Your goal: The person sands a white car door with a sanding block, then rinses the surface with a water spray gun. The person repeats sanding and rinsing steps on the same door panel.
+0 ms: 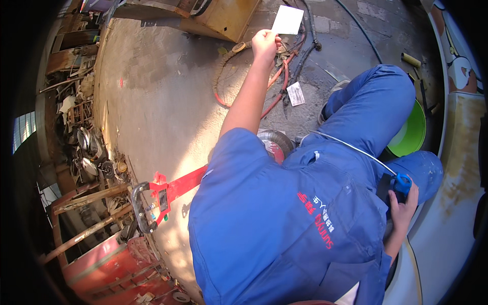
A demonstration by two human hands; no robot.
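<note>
1. Left hand (267, 47): stretched out to 12 o'clock; white sheet (288, 20) pinched by one corner between thumb and fingers, held up over the floor (162, 86), between 12 and 1.
2. Right hand (404, 203): at 3 to 4 o'clock; black-and-blue device (402, 184) gripped, fingers partly hidden behind it. Exact kind of device can't be told.
3. Thin pale cable (351, 145): led off from the device toward 10 o'clock, across the front of the blue work suit (269, 218); far end not made out.
4. Second white card (295, 94): laid on the floor between 1 and 2, marked with print, just beside the red hose (285, 76).
5. Red and black hoses: tangled at 1 o'clock, below the held sheet.
6. Brown box (218, 23): placed at 11 to 12, partly cut off by the upper edge.
7. Round grey-and-red part (274, 144): seen near the centre, partly covered by the suit.
8. Red bar (183, 184) with black handle (137, 208): pointed to 8 o'clock, partly covered by the left sleeve.
9. Green basin (418, 122): set at 3 o'clock, partly hidden behind bent legs.
10. Pale panel (432, 254): seen along the right, 2 to 5.
11. Mixed scrap (84, 147): piled at 9.
</note>
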